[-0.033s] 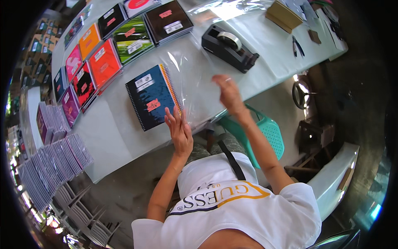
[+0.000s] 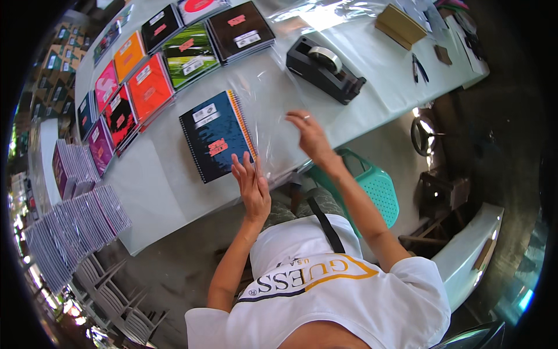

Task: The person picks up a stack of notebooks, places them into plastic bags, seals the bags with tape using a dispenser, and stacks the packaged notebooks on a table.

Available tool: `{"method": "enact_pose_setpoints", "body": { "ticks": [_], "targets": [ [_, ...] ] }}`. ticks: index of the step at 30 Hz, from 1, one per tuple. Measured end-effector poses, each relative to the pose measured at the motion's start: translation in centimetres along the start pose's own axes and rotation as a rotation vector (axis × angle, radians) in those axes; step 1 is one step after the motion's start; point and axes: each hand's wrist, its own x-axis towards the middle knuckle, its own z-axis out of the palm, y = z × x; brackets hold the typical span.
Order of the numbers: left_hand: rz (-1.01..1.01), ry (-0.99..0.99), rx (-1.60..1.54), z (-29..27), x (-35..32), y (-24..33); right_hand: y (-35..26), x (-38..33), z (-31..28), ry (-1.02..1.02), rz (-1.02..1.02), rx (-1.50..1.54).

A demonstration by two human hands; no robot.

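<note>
A spiral notebook (image 2: 218, 134) with a dark blue and black cover, white labels and an orange-striped spiral edge lies on the white table in front of me. My left hand (image 2: 251, 189) has its fingers stretched out, the tips resting at the notebook's lower right corner. Clear plastic film (image 2: 273, 125) spreads beside and partly around the notebook. To the right, my right hand (image 2: 315, 139) hovers over the film, fingers loosely bent and apart, a ring on one of them; nothing shows in it. A black tape dispenser (image 2: 325, 70) with a tape roll stands beyond that hand.
Rows of colourful notebooks (image 2: 189, 55) cover the table's far left. Stacked wrapped notebooks (image 2: 78, 232) stand at the left edge. Pliers (image 2: 419, 68) and a cardboard box (image 2: 401, 26) lie at the far right. A green plastic stool (image 2: 375, 192) stands below the table edge.
My right hand has moved left and slightly down, its fingers now pointing toward the notebook. My left hand stays at the notebook's corner. The view has shifted slightly.
</note>
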Motion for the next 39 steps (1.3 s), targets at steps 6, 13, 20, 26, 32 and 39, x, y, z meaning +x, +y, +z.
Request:
{"method": "enact_pose_setpoints", "body": {
  "ticks": [6,13,20,26,32,39],
  "targets": [
    [-0.134,0.163,-0.132,-4.9,-1.3,-3.1,-6.5,4.5,6.7,-0.254,-0.264,-0.154],
    [-0.58,0.048,0.252,-6.1,4.6,-7.2,-7.6,5.3,7.0,-0.441,-0.401,-0.299],
    [-0.509,0.174,0.04,-5.0,2.8,-11.0,-5.2,23.3,7.6,-0.295,-0.57,-0.006],
    [-0.515,0.189,-0.034,-5.2,3.1,-10.5,-6.3,30.4,14.6,-0.7,-0.613,-0.215],
    [-0.564,0.2,-0.051,-5.0,2.2,-10.8,-4.2,18.8,10.6,-0.153,-0.622,-0.135],
    [-0.599,0.206,-0.127,-5.1,2.8,-10.6,-6.4,-2.7,0.1,-0.987,-0.877,0.318]
  ]
}}
